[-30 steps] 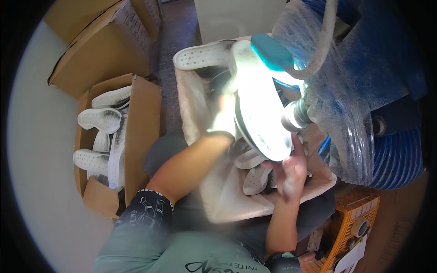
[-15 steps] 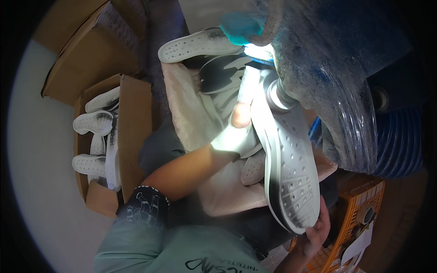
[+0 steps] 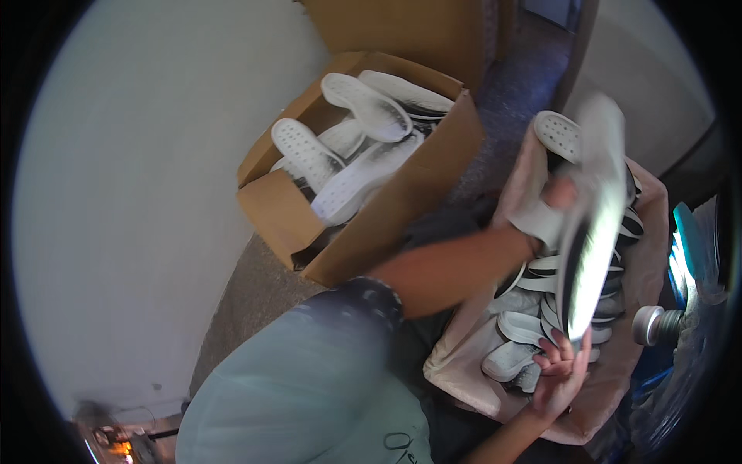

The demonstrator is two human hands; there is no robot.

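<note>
My left hand (image 3: 553,205), in a white covering that leaves part of it bare, grips the upper part of a white shoe sole (image 3: 607,224) with a black side band. Motion blurs that hand and the sole's upper end. Fingers of my right hand (image 3: 560,375) hold the lower tip, some of them partly spread. The sole is tilted on its edge above a pink-lined container (image 3: 464,371). Inside it lie several black-and-white soles (image 3: 514,359), and a perforated white sole (image 3: 558,134) rests at its far end.
A cardboard box (image 3: 417,197) of several white soles (image 3: 363,104) stands on the floor to the left, by a pale wall (image 3: 154,193). At the right edge are a round metal nozzle (image 3: 648,325), a bright lamp (image 3: 680,255) and clear plastic sheeting (image 3: 680,410).
My view has swung left, bringing the cardboard box nearer the middle. The sole, still in both hands, has left the nozzle and lamp and turned to show its side.
</note>
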